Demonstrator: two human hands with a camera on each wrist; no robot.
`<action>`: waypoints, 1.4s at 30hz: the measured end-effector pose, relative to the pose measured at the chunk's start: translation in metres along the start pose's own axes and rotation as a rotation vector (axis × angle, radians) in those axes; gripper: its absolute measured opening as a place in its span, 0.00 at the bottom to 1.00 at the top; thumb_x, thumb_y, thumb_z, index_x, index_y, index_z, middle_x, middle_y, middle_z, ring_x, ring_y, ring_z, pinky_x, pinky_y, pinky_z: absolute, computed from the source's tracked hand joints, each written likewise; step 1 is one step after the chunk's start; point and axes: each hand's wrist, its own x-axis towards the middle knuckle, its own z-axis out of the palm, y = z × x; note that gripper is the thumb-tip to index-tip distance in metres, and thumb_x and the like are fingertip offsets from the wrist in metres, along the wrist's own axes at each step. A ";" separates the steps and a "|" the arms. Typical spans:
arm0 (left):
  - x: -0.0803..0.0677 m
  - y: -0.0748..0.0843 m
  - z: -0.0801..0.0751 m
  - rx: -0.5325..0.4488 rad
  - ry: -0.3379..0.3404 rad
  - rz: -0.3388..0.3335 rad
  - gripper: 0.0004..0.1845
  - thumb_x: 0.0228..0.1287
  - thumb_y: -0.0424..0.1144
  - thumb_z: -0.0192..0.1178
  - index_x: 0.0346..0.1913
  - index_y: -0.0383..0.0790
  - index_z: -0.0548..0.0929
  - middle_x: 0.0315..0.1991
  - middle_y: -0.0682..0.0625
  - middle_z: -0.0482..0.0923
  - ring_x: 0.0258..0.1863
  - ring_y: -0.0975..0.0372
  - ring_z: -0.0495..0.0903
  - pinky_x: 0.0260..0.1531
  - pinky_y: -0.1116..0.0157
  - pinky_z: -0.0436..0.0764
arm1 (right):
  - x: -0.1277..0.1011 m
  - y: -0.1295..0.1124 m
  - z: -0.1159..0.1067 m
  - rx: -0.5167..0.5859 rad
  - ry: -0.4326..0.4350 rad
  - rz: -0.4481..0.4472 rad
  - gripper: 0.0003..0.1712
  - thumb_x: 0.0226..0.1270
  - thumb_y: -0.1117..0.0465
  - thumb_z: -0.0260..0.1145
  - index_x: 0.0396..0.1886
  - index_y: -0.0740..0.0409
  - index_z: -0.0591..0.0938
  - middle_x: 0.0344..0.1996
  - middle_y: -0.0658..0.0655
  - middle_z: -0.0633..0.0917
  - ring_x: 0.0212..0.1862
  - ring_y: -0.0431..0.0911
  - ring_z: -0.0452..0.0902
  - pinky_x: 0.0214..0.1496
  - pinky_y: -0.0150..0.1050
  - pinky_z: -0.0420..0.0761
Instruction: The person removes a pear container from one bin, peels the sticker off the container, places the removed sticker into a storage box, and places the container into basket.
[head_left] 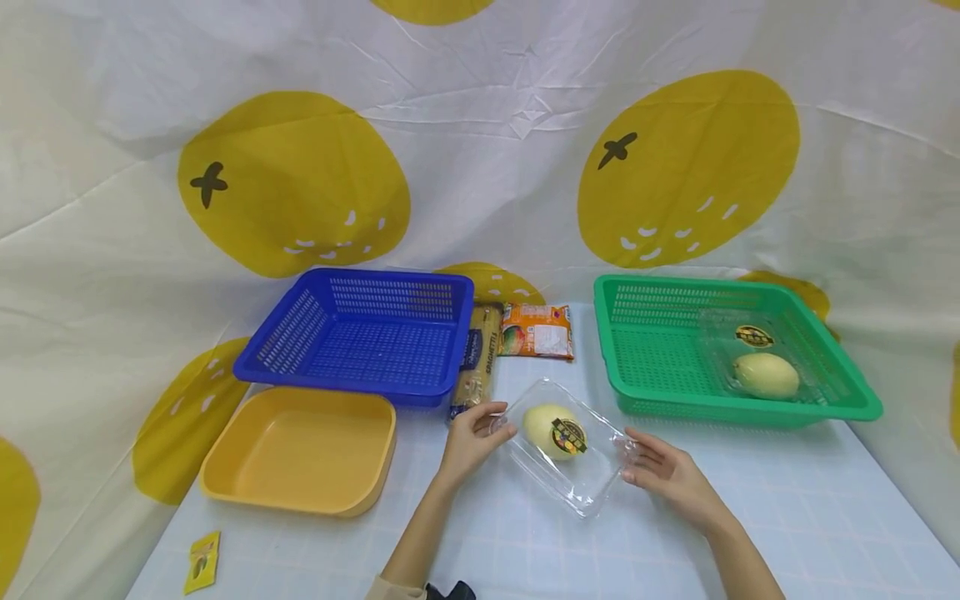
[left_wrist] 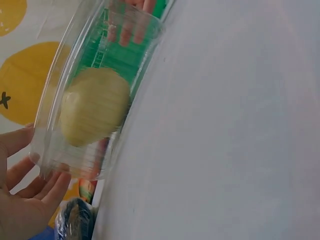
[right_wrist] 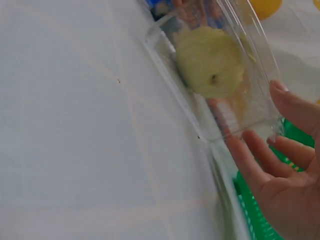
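Note:
Between my two hands is a clear plastic clamshell box (head_left: 581,487), turned at an angle over the front middle of the table. A pale yellow melon (head_left: 538,427) lies inside it, under a black and gold label (head_left: 568,436) on the lid. My left hand (head_left: 471,447) pinches the box's left end, thumb on top and fingers beneath, as the left wrist view shows. At the opposite end, my right hand (head_left: 671,479) grips with thumb above and fingertips at the lower edge. The right wrist view shows the melon (right_wrist: 210,62) through the side wall, the box close over the tabletop.
A green basket (head_left: 738,408) at right holds another boxed melon (head_left: 767,377). To the left stand a blue basket (head_left: 352,387) and a yellow tub (head_left: 300,450). Behind the box lie a spaghetti pack (head_left: 486,350) and an orange packet (head_left: 536,331); a small yellow sachet (head_left: 202,562) lies front left.

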 end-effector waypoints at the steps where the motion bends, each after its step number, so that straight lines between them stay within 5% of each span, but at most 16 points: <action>1: -0.001 -0.004 -0.001 0.008 0.004 0.000 0.20 0.54 0.25 0.65 0.50 0.18 0.75 0.50 0.27 0.75 0.48 0.38 0.77 0.50 0.51 0.76 | 0.001 0.001 0.000 0.005 0.013 -0.012 0.36 0.60 0.73 0.63 0.64 0.81 0.58 0.53 0.71 0.76 0.50 0.33 0.77 0.48 0.29 0.78; 7: -0.006 -0.022 -0.006 0.081 0.012 -0.015 0.22 0.52 0.33 0.69 0.50 0.27 0.79 0.47 0.35 0.79 0.43 0.48 0.79 0.45 0.61 0.80 | 0.003 0.002 0.000 0.063 0.076 -0.038 0.32 0.62 0.75 0.60 0.62 0.85 0.58 0.44 0.44 0.83 0.44 0.35 0.80 0.45 0.29 0.80; 14: -0.016 -0.015 -0.008 0.110 -0.017 -0.043 0.27 0.50 0.32 0.70 0.55 0.29 0.77 0.41 0.37 0.79 0.29 0.61 0.79 0.30 0.71 0.80 | 0.005 -0.004 0.007 0.125 0.190 -0.002 0.27 0.65 0.74 0.57 0.59 0.88 0.60 0.37 0.47 0.83 0.35 0.37 0.81 0.39 0.34 0.82; 21: -0.025 0.015 -0.009 0.056 -0.074 -0.066 0.28 0.52 0.27 0.67 0.57 0.25 0.72 0.42 0.31 0.74 0.17 0.69 0.74 0.20 0.73 0.76 | 0.010 -0.010 0.016 0.115 0.239 0.023 0.26 0.66 0.73 0.58 0.58 0.86 0.63 0.39 0.43 0.81 0.38 0.34 0.80 0.40 0.29 0.81; 27: -0.027 0.019 -0.009 0.035 -0.101 -0.069 0.28 0.52 0.26 0.66 0.57 0.24 0.72 0.42 0.30 0.72 0.16 0.69 0.73 0.19 0.73 0.76 | 0.012 -0.011 0.018 0.040 0.242 0.062 0.29 0.64 0.71 0.61 0.62 0.79 0.64 0.44 0.43 0.80 0.41 0.33 0.80 0.40 0.28 0.80; 33: -0.026 0.016 -0.007 0.065 -0.071 -0.023 0.28 0.50 0.27 0.68 0.57 0.24 0.73 0.43 0.30 0.73 0.24 0.64 0.76 0.22 0.73 0.76 | 0.014 -0.012 0.021 0.005 0.246 0.101 0.35 0.58 0.71 0.66 0.64 0.73 0.65 0.50 0.56 0.77 0.41 0.34 0.80 0.42 0.27 0.79; 39: -0.024 0.013 -0.006 0.092 -0.047 0.025 0.27 0.50 0.26 0.68 0.55 0.22 0.75 0.44 0.28 0.73 0.26 0.60 0.77 0.24 0.74 0.77 | 0.012 -0.009 0.021 0.028 0.191 0.053 0.34 0.59 0.71 0.65 0.65 0.73 0.64 0.53 0.41 0.77 0.42 0.36 0.79 0.41 0.30 0.80; 42: -0.024 0.012 -0.005 0.095 -0.046 0.039 0.26 0.50 0.26 0.68 0.54 0.21 0.75 0.43 0.28 0.73 0.26 0.60 0.77 0.25 0.74 0.77 | 0.012 -0.009 0.022 0.045 0.176 0.051 0.34 0.60 0.71 0.65 0.65 0.73 0.64 0.54 0.46 0.76 0.41 0.37 0.80 0.39 0.31 0.80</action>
